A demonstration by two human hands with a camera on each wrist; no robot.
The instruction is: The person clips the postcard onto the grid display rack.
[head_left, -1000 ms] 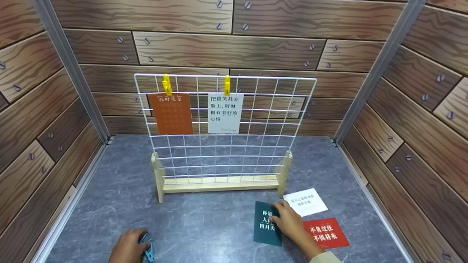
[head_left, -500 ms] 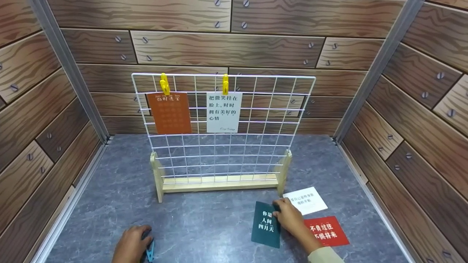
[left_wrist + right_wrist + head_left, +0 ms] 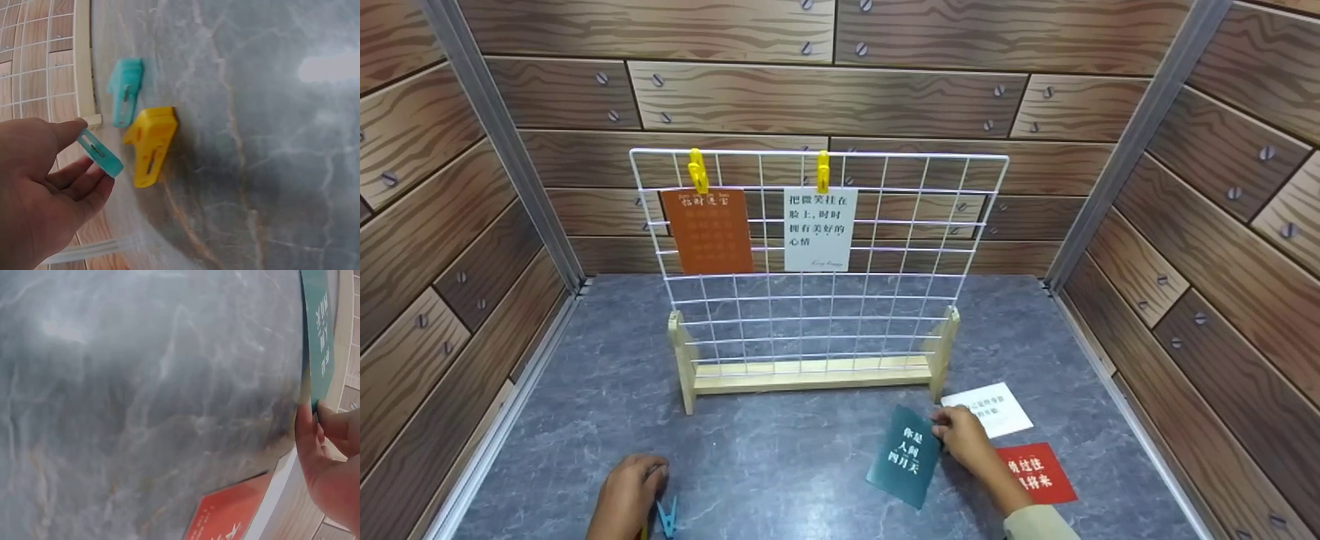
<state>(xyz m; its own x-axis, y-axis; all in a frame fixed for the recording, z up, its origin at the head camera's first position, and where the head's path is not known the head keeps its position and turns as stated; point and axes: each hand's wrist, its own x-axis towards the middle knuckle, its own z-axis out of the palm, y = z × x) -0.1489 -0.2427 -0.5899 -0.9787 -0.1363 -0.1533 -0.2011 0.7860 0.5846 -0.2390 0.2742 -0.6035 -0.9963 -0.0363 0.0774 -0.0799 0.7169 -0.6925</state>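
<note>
My right hand (image 3: 969, 448) pinches the edge of a dark green card (image 3: 909, 459) with white characters, thumb on one face and fingers on the other. The card is tilted up off the table in the right wrist view. My left hand (image 3: 628, 491) pinches a teal clothes peg (image 3: 101, 153) between thumb and fingertips, best seen in the left wrist view. Beyond it on the table lie a second teal peg (image 3: 126, 91) and a yellow peg (image 3: 152, 147). A white card (image 3: 1001, 407) and a red card (image 3: 1042, 472) lie near my right hand, partly covered by it.
A white wire grid (image 3: 885, 289) stands upright in a wooden base (image 3: 810, 376). Yellow pegs hold an orange card (image 3: 709, 232) and a white card (image 3: 819, 232) on it. Wood-patterned walls (image 3: 832, 101) enclose the grey table (image 3: 780, 465) at the back and sides.
My right hand has raised the green card from the table and turned it, moving slightly right. My left hand has shifted a little forward, and the teal peg on the table shows more fully.
</note>
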